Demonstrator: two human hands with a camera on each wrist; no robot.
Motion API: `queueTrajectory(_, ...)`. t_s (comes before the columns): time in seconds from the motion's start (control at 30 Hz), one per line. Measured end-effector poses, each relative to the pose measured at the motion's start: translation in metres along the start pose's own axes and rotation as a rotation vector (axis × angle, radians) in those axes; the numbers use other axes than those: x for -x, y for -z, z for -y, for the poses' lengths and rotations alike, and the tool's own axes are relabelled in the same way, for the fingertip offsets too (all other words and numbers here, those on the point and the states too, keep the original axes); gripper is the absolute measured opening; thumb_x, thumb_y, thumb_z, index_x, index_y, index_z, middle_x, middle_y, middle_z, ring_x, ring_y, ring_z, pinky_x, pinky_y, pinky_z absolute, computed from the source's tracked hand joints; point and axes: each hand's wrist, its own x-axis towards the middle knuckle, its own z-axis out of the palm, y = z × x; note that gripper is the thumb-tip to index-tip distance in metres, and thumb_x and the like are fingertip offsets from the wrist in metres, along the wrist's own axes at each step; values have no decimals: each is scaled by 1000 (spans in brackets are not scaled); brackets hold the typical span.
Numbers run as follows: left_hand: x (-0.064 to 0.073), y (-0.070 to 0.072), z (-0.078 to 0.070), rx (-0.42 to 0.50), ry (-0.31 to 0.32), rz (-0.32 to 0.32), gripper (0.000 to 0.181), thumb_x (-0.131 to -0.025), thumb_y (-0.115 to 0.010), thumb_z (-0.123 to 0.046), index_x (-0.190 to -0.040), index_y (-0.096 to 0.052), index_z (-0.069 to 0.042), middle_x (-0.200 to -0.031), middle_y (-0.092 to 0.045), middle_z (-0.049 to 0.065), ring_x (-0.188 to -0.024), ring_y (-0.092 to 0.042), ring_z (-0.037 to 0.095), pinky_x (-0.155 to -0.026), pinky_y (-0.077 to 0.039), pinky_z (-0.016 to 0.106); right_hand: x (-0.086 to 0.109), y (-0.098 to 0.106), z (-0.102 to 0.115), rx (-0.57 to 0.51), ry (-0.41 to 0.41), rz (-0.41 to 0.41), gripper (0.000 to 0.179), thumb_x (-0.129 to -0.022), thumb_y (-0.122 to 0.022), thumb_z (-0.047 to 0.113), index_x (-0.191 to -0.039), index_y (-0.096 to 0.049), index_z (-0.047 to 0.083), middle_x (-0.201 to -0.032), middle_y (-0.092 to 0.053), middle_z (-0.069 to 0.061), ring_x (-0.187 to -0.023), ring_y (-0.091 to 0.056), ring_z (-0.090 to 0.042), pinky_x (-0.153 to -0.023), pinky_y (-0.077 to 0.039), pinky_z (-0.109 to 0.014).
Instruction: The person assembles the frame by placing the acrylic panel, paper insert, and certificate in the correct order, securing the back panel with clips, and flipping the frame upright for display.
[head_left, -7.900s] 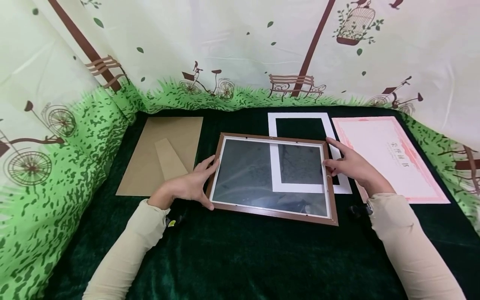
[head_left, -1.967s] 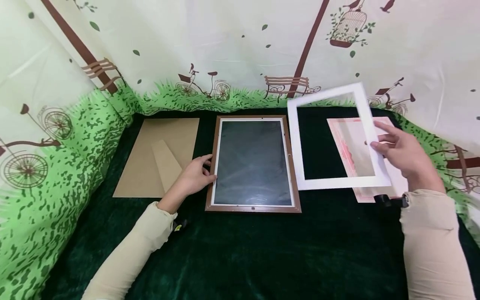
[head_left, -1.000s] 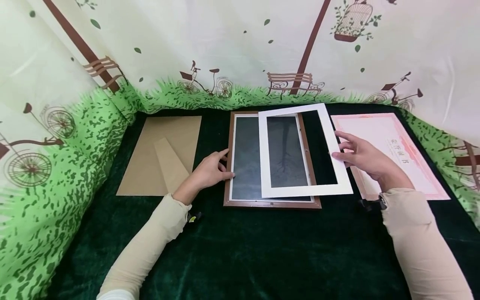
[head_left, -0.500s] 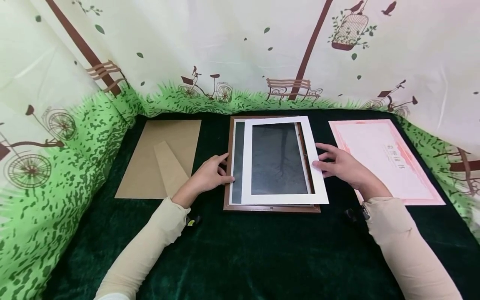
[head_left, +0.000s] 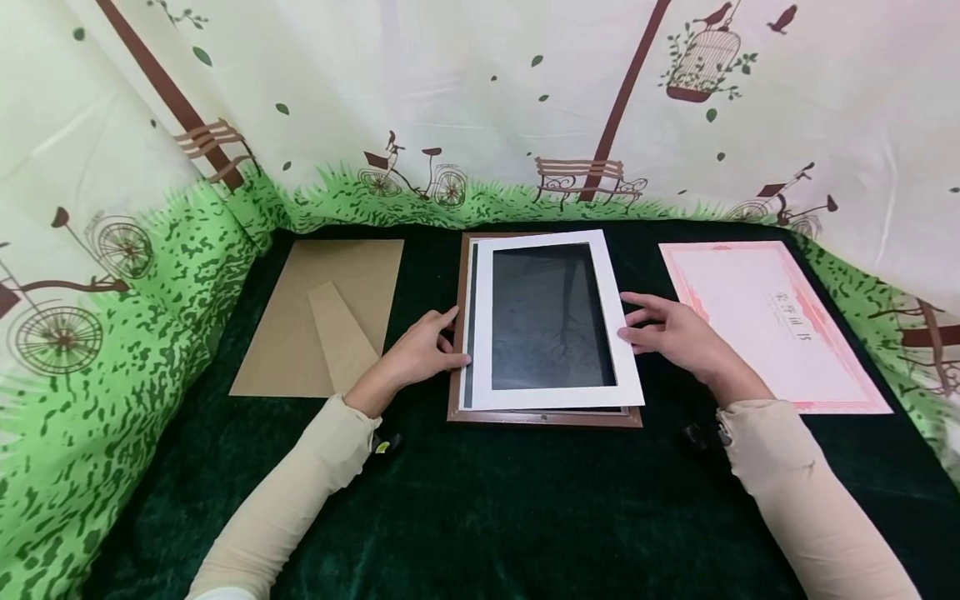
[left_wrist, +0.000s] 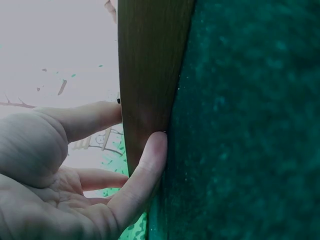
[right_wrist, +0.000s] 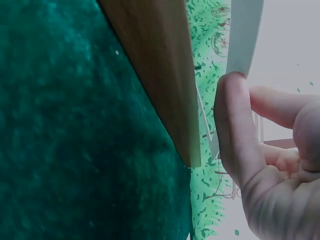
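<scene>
My left hand (head_left: 417, 350) holds the left rail of a brown picture frame (head_left: 546, 419), which lies face down on the dark green cloth. In the left wrist view its fingertips (left_wrist: 158, 142) touch the wooden side. My right hand (head_left: 675, 337) pinches the right border of a white picture mat (head_left: 621, 333) between thumb and fingers. The mat lies over the frame's opening, slightly tilted, its right side raised above the rim. A dark strip of the frame's clear pane shows along the mat's left border. In the right wrist view a gap separates mat and frame (right_wrist: 160, 65).
A brown backing board (head_left: 277, 350) with a stand flap (head_left: 337, 333) lies on the left. On the right rests a pink-bordered certificate sheet (head_left: 742, 292). A printed curtain (head_left: 480, 100) hangs behind and along both sides of the green cloth (head_left: 525, 508).
The frame was turned from sideways to upright. My right hand picked up the mat from the right and carried it left over the frame. My left hand stays at the frame's left rail.
</scene>
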Motion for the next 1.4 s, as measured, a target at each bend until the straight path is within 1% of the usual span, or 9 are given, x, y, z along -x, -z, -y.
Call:
queueTrajectory(0.13, 0, 0, 0, -1, 7, 3, 87, -91, -74, -29, -159, -22, -14, -138, -45, 13, -95, -60, 17, -68, -47, 25, -1, -6, 1, -1, -3, 4, 67, -97, -66, 18, -155, -34, 11, -124, -56, -22, -86, -69, -11, -80, -61, -32)
queueTrajectory(0.33, 1, 0, -1, -3, 21, 9, 88, -90, -75, -29, -159, -22, -15, -137, -45, 13, -93, -59, 17, -66, -47, 25, -1, -13, -2, 21, 30, -10, 68, -96, -68, 19, -154, -35, 8, -124, -62, -23, -85, -70, -8, -79, -60, -27)
queueTrajectory(0.5, 1, 0, -1, -2, 17, 2, 88, -89, -75, -28, -159, -22, -15, -135, -46, 13, -92, -59, 17, -66, -47, 25, 0, -15, -2, 109, 40, -30, 61, -95, -69, 22, -149, -45, 7, -125, -63, -19, -90, -68, -15, -78, -57, -21)
queueTrajectory(0.67, -1, -1, -1, 1, 20, -5, 89, -89, -76, -28, -159, -22, -15, -133, -47, 12, -92, -59, 17, -66, -46, 25, 1, -16, 2, 192, 52, -35, 60, -93, -71, 21, -146, -48, 5, -124, -61, -17, -93, -61, -23, -73, -52, -18)
queueTrajectory(0.83, 0, 0, -1, 2, 23, -7, 88, -89, -76, -28, -159, -23, -15, -133, -47, 12, -92, -60, 17, -67, -47, 26, 1, -16, 4, 266, 79, -37, 62, -89, -75, 19, -145, -51, 4, -117, -59, -14, -92, -57, -25, -70, -50, -21)
queueTrajectory(1.0, 1, 1, -1, -15, 4, -9, 87, -88, -77, -29, -158, -28, -18, -135, -46, 13, -93, -60, 18, -69, -48, 26, 3, -17, 5, 362, 122, -6, 66, -88, -77, 16, -147, -49, 6, -125, -47, -20, -89, -58, -25, -69, -50, -27)
queueTrajectory(1.13, 6, 1, -5, -42, -15, 34, 85, -85, -80, -32, -155, -35, -21, -140, -38, 13, -100, -56, 21, -73, -48, 29, 4, -19, 4, 408, 136, 36, 71, -87, -78, 21, -149, -46, 7, -135, -35, -22, -95, -56, -26, -76, -48, -32)
queueTrajectory(1.23, 9, -1, -9, -65, -7, 59, 85, -82, -83, -29, -154, -39, -18, -146, -31, 14, -109, -52, 24, -78, -49, 31, 4, -21, 4, 438, 139, 53, 74, -86, -79, 26, -149, -45, 7, -137, -30, -21, -99, -52, -27, -80, -45, -34)
queueTrajectory(1.4, 8, -5, -11, -83, 4, 43, 86, -79, -85, -24, -153, -41, -15, -148, -27, 13, -112, -50, 25, -80, -50, 31, 3, -22, 3, 443, 147, 50, 74, -86, -79, 24, -149, -45, 5, -136, -29, -19, -99, -50, -27, -81, -44, -35)
